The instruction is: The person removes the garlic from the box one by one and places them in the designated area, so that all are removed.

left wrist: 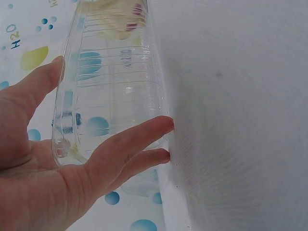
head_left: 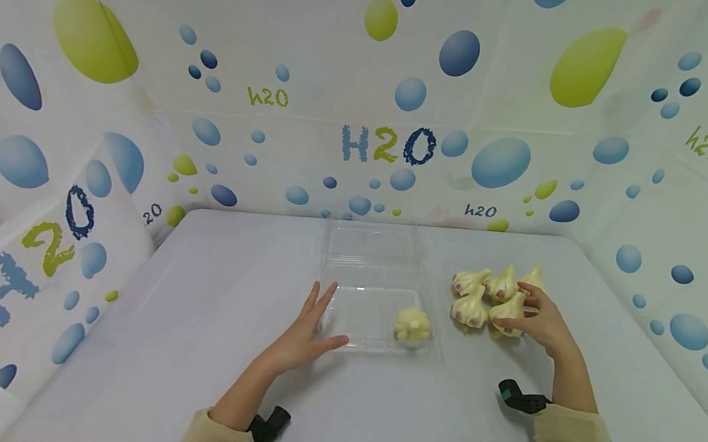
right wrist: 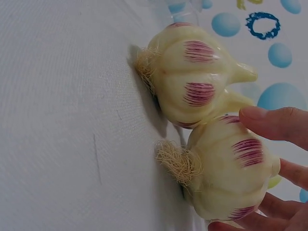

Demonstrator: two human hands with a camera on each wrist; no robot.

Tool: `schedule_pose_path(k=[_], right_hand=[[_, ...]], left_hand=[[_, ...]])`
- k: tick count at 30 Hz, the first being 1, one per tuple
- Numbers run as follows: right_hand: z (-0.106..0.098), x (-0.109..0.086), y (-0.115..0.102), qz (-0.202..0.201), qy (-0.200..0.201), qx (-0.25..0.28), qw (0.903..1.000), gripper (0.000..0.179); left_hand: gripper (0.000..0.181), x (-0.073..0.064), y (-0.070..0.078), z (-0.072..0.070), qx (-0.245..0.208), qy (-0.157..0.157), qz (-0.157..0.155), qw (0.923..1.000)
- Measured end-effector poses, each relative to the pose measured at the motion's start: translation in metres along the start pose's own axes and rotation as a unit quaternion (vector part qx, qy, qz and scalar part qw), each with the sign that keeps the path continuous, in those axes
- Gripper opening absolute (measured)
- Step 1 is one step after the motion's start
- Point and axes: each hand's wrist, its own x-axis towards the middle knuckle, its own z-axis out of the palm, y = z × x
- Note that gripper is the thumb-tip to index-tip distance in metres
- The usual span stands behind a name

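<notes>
A clear plastic clamshell box point(head_left: 361, 315) lies with its lid point(head_left: 372, 242) folded back. One garlic bulb point(head_left: 412, 326) sits in its near right corner. My left hand point(head_left: 299, 342) is at the box's left end, thumb and fingers spread; in the left wrist view its fingers point(left wrist: 139, 132) lie along the box's side. My right hand point(head_left: 543, 324) has its thumb and fingers round the nearest right garlic bulb point(right wrist: 231, 168) of a cluster. That bulb rests on the table, root end down, with purple streaks showing.
Several other garlic bulbs point(head_left: 469, 310) stand close together right of the box, touching or nearly touching the one in my right hand. A white table point(head_left: 219, 274) lies under everything. A patterned sheet point(head_left: 315, 45) hangs behind and along both sides.
</notes>
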Motion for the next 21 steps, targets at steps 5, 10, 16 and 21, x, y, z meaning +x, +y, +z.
schedule_pose_path(k=[5, 10, 16, 21], right_hand=[[-0.004, -0.004, -0.004, -0.008, 0.008, -0.003, 0.9999, 0.096], [-0.008, -0.008, -0.007, -0.011, 0.014, -0.001, 0.9998, 0.095], [-0.012, -0.010, -0.012, -0.021, 0.020, 0.002, 0.9996, 0.093], [-0.014, -0.014, -0.017, -0.028, 0.034, -0.003, 0.9990, 0.092]], left_hand=[[0.091, 0.000, -0.001, 0.000, 0.003, 0.000, 0.002, 1.0000], [0.091, 0.000, -0.002, 0.001, 0.001, 0.000, 0.001, 1.0000], [0.091, 0.001, -0.001, 0.001, 0.005, 0.001, 0.001, 1.0000], [0.090, 0.000, 0.000, 0.000, 0.005, 0.003, 0.000, 1.0000]])
